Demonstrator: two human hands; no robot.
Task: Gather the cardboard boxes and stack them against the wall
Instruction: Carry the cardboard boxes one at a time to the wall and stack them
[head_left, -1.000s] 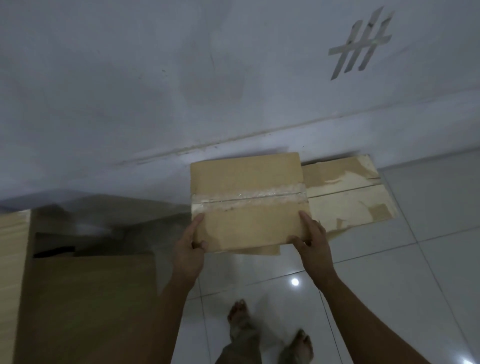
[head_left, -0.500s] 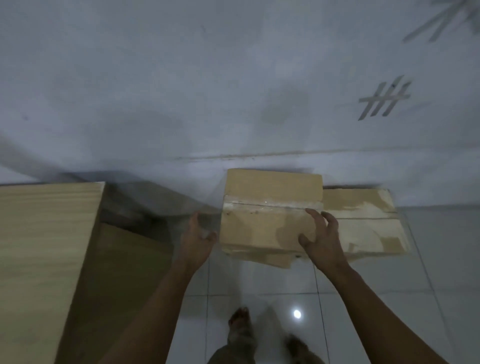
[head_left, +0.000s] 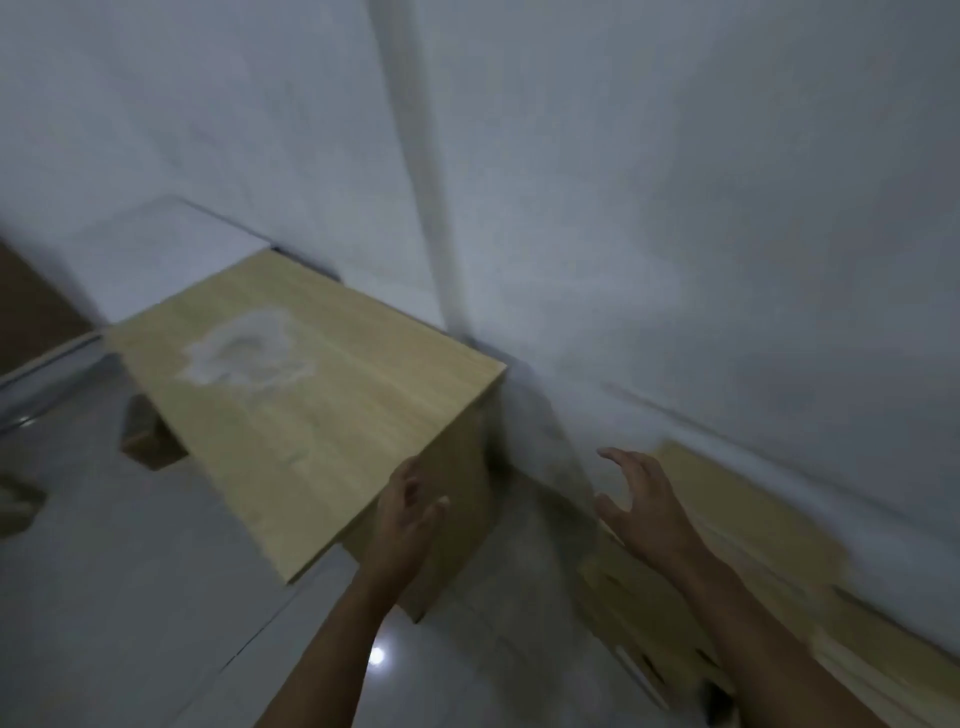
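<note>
Both hands have let go of the boxes (head_left: 737, 525), which now lie flat along the wall (head_left: 675, 208) at lower right, blurred. Left hand (head_left: 408, 514) and right hand (head_left: 641, 501) hang empty at lower centre, fingers spread. The view has swung left onto a wooden cabinet (head_left: 311, 410) (left hand near its corner; contact unclear). Judgement: this placement is done; a small brown item (head_left: 143, 441) at left may be next.
</note>
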